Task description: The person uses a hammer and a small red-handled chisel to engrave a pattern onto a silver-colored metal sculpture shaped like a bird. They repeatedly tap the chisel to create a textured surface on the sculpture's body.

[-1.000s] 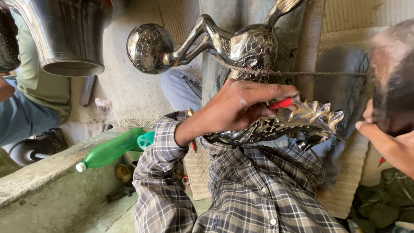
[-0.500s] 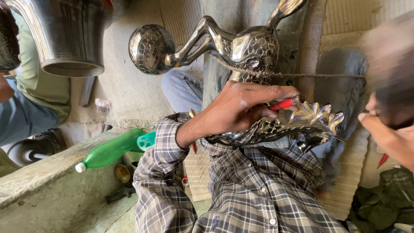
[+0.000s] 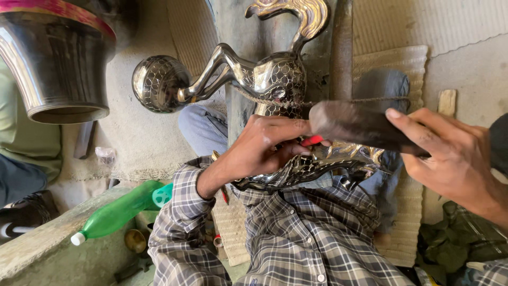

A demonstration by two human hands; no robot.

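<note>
A shiny engraved metal animal figure (image 3: 275, 77) with a patterned ball (image 3: 156, 85) at one end lies across my lap, tied down with a cord. My left hand (image 3: 264, 145), in a plaid sleeve, rests on the figure's spiky lower part (image 3: 344, 159) and pinches a small red-handled tool (image 3: 312, 140) against it. My right hand (image 3: 450, 153) comes in from the right, gripping a dark, blunt mallet (image 3: 354, 124). The mallet's head hovers just above the red tool and my left fingers.
A large polished metal vessel (image 3: 58, 69) hangs at the upper left. A green plastic bottle (image 3: 119, 212) lies on a concrete ledge (image 3: 37, 249). Another person in a green shirt (image 3: 21, 143) sits at the left. A woven mat (image 3: 391, 63) lies beneath, and dark cloth (image 3: 455, 249) at the lower right.
My right hand has swung in from the right edge, bringing the mallet over the red tool. My left hand has kept its grip on the figure.
</note>
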